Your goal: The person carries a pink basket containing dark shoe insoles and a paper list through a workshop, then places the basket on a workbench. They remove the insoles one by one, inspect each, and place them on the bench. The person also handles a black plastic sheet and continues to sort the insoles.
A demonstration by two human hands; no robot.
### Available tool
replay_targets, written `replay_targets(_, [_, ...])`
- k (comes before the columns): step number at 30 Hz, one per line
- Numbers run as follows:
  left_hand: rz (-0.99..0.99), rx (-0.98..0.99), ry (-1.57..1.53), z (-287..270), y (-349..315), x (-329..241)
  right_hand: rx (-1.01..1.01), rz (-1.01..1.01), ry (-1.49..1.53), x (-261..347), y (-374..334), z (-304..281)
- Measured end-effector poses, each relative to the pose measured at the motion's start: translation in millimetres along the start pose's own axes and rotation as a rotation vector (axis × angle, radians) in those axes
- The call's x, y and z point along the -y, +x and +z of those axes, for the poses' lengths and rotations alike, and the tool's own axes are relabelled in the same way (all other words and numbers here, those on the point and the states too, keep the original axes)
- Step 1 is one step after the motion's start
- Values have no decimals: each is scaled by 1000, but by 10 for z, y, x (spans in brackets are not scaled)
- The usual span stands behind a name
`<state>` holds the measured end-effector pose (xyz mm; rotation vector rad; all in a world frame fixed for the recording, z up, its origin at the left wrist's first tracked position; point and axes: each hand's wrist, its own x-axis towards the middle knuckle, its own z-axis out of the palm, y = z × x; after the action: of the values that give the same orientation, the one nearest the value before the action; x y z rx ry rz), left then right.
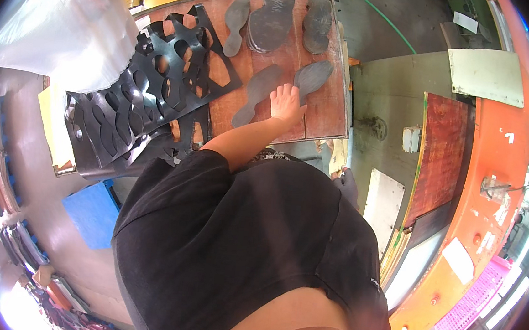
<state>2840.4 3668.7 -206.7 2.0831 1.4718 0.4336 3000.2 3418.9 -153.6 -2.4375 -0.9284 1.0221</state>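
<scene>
My left hand lies palm down on the reddish-brown board, fingers slightly apart, holding nothing that shows. Its fingertips reach the near end of a dark grey shoe sole piece, and part of that piece may be under the hand. Just left of the hand lies another flat sole piece. Farther back are a narrow sole piece, a stack of wide sole pieces and another sole stack. A dark grey shape shows beyond my right sleeve; whether it is my right hand is unclear.
A black sheet with sole-shaped cutouts covers the board's left part. Clear plastic film hangs at upper left. A blue flat item is at lower left. On the right stand an orange machine frame and a red-brown board.
</scene>
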Motion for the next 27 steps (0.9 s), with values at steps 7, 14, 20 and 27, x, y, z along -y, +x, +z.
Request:
replay_targets(7, [135,-484,-83,-366,393,405,2,-68,-12,-44,110,0])
replay_targets(14, [-193,-520,159,-670,924,1252,50,-34,-24,92,185,5])
replay_targets(20, [-490,-284,188,-707,1266,1368,80,-41,-107,271,295,-17])
replay_targets(27, [-397,-405,-175,-1033,945,1463,87,-129,-81,567,395,-142])
